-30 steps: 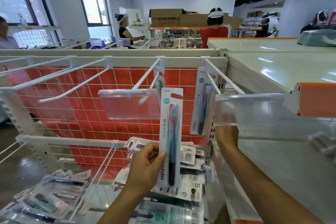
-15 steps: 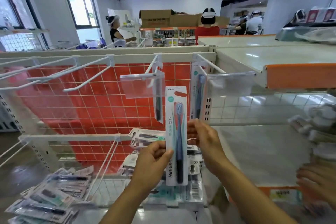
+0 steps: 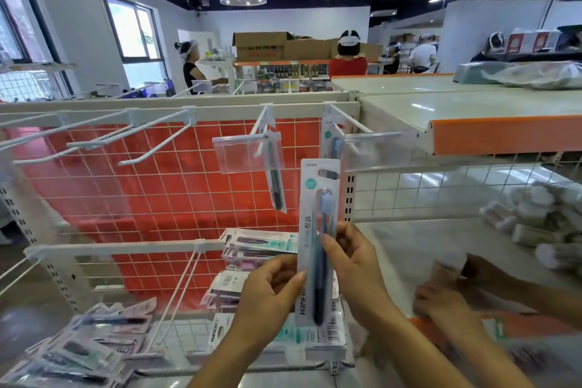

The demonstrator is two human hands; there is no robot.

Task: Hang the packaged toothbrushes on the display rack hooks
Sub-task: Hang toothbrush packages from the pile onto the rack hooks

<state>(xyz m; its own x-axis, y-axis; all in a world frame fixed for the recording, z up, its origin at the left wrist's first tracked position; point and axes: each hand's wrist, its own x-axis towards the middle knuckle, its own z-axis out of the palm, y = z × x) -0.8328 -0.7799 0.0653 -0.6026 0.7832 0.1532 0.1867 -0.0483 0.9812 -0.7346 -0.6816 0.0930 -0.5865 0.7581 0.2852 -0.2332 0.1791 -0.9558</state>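
I hold one packaged toothbrush (image 3: 318, 217) upright in front of the white wire display rack (image 3: 176, 110). My left hand (image 3: 267, 296) grips its lower left edge. My right hand (image 3: 352, 261) pinches its right side near the middle. The pack's top sits below and between two hooks with clear tag holders. The middle hook (image 3: 261, 126) carries one hung pack (image 3: 275, 183). The right hook (image 3: 349, 120) carries another pack (image 3: 330, 142). Stacks of loose packs (image 3: 258, 244) lie on the shelf behind my hands.
Several bare hooks (image 3: 151, 148) jut out at the left. More packs (image 3: 78, 353) lie at lower left. Another person's hands (image 3: 447, 293) work on the shelf at the right, beside rolled items (image 3: 541, 230). An orange-edged shelf (image 3: 504, 132) stands at upper right. People stand in the background.
My right hand came down from the right hook and took hold of the pack beside my left hand. The pack sits lower and further from the hooks. Another person's hands appeared at right.
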